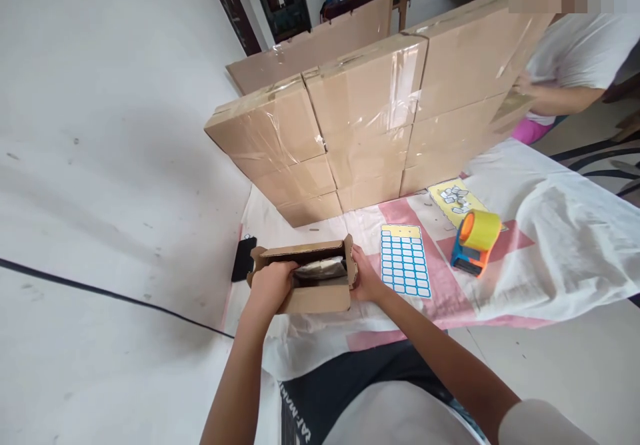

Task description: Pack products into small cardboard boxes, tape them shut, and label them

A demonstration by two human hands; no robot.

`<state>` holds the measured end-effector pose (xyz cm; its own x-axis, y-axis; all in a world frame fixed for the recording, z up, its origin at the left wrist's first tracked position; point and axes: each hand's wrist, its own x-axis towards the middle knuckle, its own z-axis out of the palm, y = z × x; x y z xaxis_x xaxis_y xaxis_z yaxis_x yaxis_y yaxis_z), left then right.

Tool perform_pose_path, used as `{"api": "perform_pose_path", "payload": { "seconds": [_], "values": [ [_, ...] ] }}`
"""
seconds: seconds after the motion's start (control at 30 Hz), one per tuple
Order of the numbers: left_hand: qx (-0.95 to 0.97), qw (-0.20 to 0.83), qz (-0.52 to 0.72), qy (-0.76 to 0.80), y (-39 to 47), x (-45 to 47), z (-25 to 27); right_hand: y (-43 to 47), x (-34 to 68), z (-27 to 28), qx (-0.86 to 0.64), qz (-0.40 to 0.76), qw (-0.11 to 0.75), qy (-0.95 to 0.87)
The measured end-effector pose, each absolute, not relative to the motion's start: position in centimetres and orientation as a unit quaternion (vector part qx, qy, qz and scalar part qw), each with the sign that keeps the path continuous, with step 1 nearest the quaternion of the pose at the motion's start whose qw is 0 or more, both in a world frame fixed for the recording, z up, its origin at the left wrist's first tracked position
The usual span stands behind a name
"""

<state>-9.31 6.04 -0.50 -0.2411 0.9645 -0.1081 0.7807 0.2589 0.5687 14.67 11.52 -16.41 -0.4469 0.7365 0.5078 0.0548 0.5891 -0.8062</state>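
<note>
The fingertips of the left hand (273, 287) are hidden inside a small open cardboard box (320, 300), so whether they pinch anything cannot be told; the part of the hand in view is bent over the box's left side. The right hand (367, 277) is closed around the right end, some of its fingers out of sight behind the cardboard. The box is in front of the wearer, at the near side of a table covered with a pink and white cloth (575, 232); whether its base touches the cloth is unclear. It is plain brown and wider than deep, its top open and its flaps standing out unevenly at the rim. Inside, in shadow, lies a pale, shiny packet (323, 268), its contents impossible to make out. Behind stands a wall of larger taped cartons (370, 98), closed and stacked in columns. To the right lie a sheet of blue-bordered labels (405, 262), a yellow sheet (453, 198) with white shapes on it, and a tape dispenser (473, 245) with a yellow roll. A black object (244, 260) at the left is partly covered by the box. At upper right, another person (575, 58) in a white top is cut off by the frame.
</note>
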Motion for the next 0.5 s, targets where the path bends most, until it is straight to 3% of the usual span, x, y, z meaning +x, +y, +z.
{"api": "perform_pose_path", "payload": {
  "seconds": [0.17, 0.3, 0.5],
  "values": [
    [0.577, 0.211, 0.158, 0.773, 4.9, -9.6, 0.0, 11.3, 14.8, -16.1, -0.260, 0.360, 0.448, -0.776],
    [0.623, 0.277, 0.119, 0.722, 4.4, -10.4, 1.5, 11.3, 14.8, -16.3, -0.221, 0.353, 0.449, -0.791],
    [0.704, 0.293, 0.202, 0.615, 6.9, -9.2, 1.5, 11.4, 15.0, -16.9, -0.254, 0.409, 0.405, -0.777]
  ]
}}
